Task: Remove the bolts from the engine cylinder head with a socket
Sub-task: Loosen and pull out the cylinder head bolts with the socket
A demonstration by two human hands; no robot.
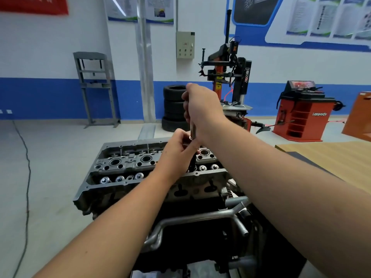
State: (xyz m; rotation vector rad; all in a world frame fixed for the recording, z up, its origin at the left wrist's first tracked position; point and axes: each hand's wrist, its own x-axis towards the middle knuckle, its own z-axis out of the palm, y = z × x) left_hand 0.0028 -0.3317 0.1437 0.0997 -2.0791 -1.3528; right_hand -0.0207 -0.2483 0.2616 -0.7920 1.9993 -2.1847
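The cylinder head [152, 169] sits on top of the engine at the centre of the scene, with its open valve side facing up so the bolt recesses can be reached from above. The right hand [202, 109] is clenched around the upper end of the socket driver [193, 131], which stands nearly upright so that turning force runs straight down the shaft. The left hand [180, 151] pinches the lower shaft just above the head, probably to keep the socket centred on a bolt. The bolt itself is hidden behind the fingers. A stack of tyres [173, 107] stands far behind.
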